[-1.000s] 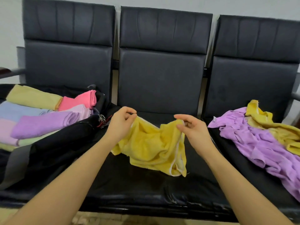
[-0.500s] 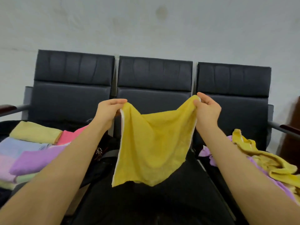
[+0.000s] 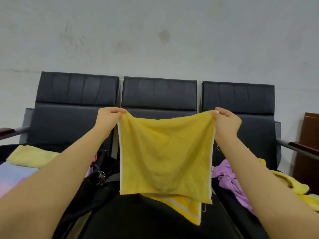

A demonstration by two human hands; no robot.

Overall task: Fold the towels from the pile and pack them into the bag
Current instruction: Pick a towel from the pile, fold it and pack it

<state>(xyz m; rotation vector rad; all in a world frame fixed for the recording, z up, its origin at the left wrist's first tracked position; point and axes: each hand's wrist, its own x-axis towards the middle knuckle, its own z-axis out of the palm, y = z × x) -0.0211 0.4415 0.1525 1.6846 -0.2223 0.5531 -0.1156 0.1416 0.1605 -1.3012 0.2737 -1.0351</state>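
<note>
I pinch the yellow towel [image 3: 165, 152] by its top corners, left hand [image 3: 107, 120] and right hand [image 3: 227, 124] closed on it, hanging spread above the middle seat [image 3: 155, 221].

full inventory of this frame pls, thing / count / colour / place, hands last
held towel: 1, yellow with white side edges, hanging spread in front of the middle seat
folded towels: several, pale yellow, light blue, pink, in the open bag at left; exact count unclear
bag: 1, black, on the left seat
unfolded pile: purple and yellow towels, crumpled on the right seat; count unclear
bench: 1, three black padded seats, against the wall
armrests: 2, dark red on grey bars, at either end
wall: grey-white, behind
cabinet: 1, brown, far right edge
left hand: grip on the towel's top left corner
right hand: grip on the top right corner
</note>
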